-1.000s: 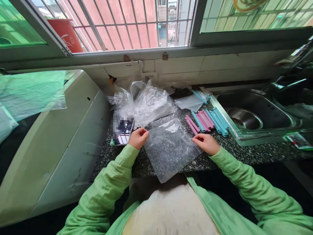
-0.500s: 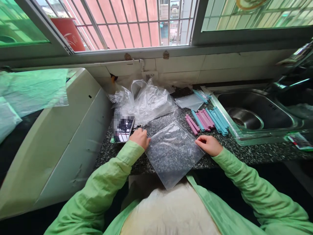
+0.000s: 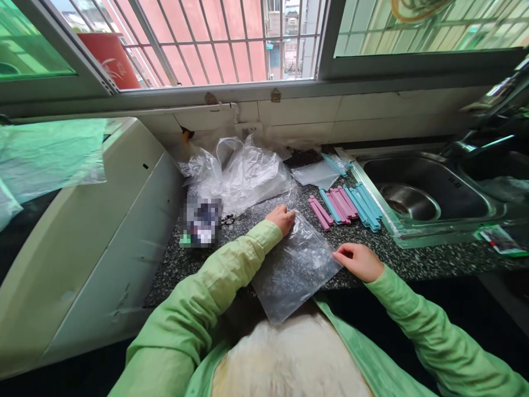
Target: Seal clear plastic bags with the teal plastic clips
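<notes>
A clear plastic zip bag (image 3: 295,270) lies flat and turned cornerwise, its lower corner hanging past the counter's front edge. My right hand (image 3: 360,262) pinches its right corner between thumb and fingers. At its far corner is my left hand (image 3: 281,219), fingers curled together on the film; the fingertips are partly hidden. Beyond the bag, pink sealing clips (image 3: 341,205) and blue sealing clips (image 3: 363,205) lie side by side in a row. Behind them rests another flat clear bag (image 3: 316,173) with blue clips on its right end.
A crumpled heap of clear plastic (image 3: 252,173) sits against the wall. Left of my arm lies a phone-like item (image 3: 202,220), blurred out. A steel sink (image 3: 392,231) bounds the right side, and a white appliance (image 3: 111,237) the left. A small packet (image 3: 502,240) lies right of centre.
My left hand has moved from the bag's left corner to its far corner, going right and slightly away from me. My right hand still pinches the right corner.
</notes>
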{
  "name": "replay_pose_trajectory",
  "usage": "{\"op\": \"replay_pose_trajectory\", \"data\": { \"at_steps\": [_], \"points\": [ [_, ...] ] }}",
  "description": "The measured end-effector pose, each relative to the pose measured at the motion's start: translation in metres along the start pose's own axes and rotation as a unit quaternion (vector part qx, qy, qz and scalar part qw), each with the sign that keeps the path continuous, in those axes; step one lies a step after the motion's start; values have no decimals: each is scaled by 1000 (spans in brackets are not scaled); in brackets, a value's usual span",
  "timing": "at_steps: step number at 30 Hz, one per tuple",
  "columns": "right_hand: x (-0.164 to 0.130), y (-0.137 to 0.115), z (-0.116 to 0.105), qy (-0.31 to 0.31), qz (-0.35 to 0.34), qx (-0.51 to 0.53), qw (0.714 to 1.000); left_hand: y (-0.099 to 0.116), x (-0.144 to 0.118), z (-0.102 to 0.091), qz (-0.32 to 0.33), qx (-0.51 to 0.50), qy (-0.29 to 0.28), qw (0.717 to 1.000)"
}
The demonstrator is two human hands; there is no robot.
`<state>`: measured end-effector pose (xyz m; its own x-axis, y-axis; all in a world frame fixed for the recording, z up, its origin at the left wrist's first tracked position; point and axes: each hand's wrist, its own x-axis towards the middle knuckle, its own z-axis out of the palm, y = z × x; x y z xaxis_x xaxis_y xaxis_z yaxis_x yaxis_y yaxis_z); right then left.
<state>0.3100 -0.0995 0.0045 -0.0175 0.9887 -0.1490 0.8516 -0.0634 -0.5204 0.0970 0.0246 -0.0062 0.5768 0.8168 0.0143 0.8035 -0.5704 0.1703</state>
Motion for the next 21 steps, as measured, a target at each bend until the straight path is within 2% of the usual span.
{"op": "replay_pose_trajectory", "data": {
  "at_steps": [4, 12, 18, 21],
  "points": [
    [-10, 1, -1, -15, 7, -37, 999, -1, -1, 7, -7, 4, 4, 1000],
    [-14, 0, -4, -12, -61, -126, 990, 3, -2, 9, -4, 29, 5, 1000],
    [-16, -1, -4, 6, -79, -145, 986, 2, 2, 11, -11, 28, 10, 999],
    [-17, -3, -3, 8, -74, -143, 987, -4, -2, 8, -8, -5, 32, 999]
  ]
}}
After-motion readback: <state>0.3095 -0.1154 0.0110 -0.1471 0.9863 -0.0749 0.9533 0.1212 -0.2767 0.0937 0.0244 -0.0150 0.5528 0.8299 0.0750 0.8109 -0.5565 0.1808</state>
